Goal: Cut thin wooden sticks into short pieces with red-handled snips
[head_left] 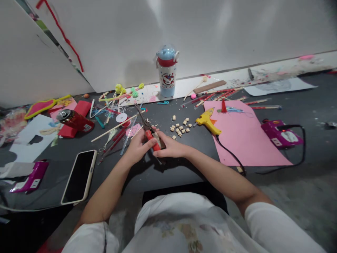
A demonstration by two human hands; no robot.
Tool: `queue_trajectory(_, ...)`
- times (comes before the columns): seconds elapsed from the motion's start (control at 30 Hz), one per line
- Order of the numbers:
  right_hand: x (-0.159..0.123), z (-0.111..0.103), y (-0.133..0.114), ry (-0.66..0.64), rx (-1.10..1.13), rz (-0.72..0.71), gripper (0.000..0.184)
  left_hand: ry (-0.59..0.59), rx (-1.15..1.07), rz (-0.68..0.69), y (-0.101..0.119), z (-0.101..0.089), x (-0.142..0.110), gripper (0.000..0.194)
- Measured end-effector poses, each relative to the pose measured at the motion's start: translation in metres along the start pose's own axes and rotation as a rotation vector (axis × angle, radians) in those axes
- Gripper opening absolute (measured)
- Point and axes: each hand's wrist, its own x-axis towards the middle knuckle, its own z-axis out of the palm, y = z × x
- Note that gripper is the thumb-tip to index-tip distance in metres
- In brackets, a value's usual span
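Red-handled pliers (149,135) are held between both hands, just above the front of the dark table, with their jaws pointing away and to the left. My left hand (138,146) is closed round the handles. My right hand (170,144) grips the same handles from the other side, its thumb along the red grip. Whether a small piece sits among the fingers cannot be made out. Beyond my right hand lies a loose group of small pale wooden pieces (179,132). Thin wooden sticks (113,128) and a pink paper piece (133,130) lie beside my left hand.
A yellow glue gun (207,121) rests on pink paper (247,147), its cord trailing towards a purple power strip (280,135). A bottle (167,75) stands at the back. Leftward are a phone (79,176), a tipped red can (76,121) and another purple power strip (33,177).
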Motion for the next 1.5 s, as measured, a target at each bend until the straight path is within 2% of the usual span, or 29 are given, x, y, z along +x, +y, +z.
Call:
queue_trajectory(0.1, 0.0, 0.002, -0.002, 0.038, -0.045, -0.019, 0.093, -0.009, -0.03, -0.021, 0.002, 0.003, 0.0, 0.054)
queue_trajectory(0.2, 0.0, 0.004, -0.003, 0.064, -0.071, -0.032, 0.085, -0.028, -0.081, 0.027, 0.002, 0.007, 0.0, 0.053)
queue_trajectory(0.3, 0.0, 0.005, -0.004, 0.081, -0.076, -0.078, 0.076, -0.052, -0.132, 0.084, 0.001, 0.009, 0.0, 0.06)
queue_trajectory(0.43, 0.0, 0.005, -0.004, 0.095, -0.108, -0.092, 0.07, -0.033, -0.168, 0.093, 0.0, 0.011, 0.0, 0.065)
queue_trajectory(0.67, 0.001, 0.006, -0.008, 0.101, -0.087, -0.103, 0.074, -0.012, -0.171, 0.078, -0.003, 0.011, 0.003, 0.062)
queue_trajectory(0.97, 0.002, 0.007, -0.01, 0.094, -0.012, -0.118, 0.071, 0.007, -0.166, 0.126, -0.005, 0.011, 0.003, 0.058)
queue_trajectory(1.17, 0.003, 0.01, -0.008, 0.118, 0.021, -0.092, 0.069, 0.016, -0.172, 0.115, -0.003, 0.012, 0.005, 0.059)
queue_trajectory(1.33, 0.007, 0.011, -0.001, 0.224, 0.02, 0.041, 0.058, -0.018, -0.186, 0.03, -0.008, 0.008, 0.011, 0.066)
queue_trajectory(1.43, 0.006, 0.007, -0.001, 0.277, -0.021, 0.106, 0.054, 0.122, -0.004, 0.131, -0.01, -0.001, 0.01, 0.065)
queue_trajectory(1.5, 0.005, 0.002, -0.003, 0.292, -0.074, 0.141, 0.053, 0.306, 0.24, 0.243, -0.008, -0.009, 0.008, 0.047)
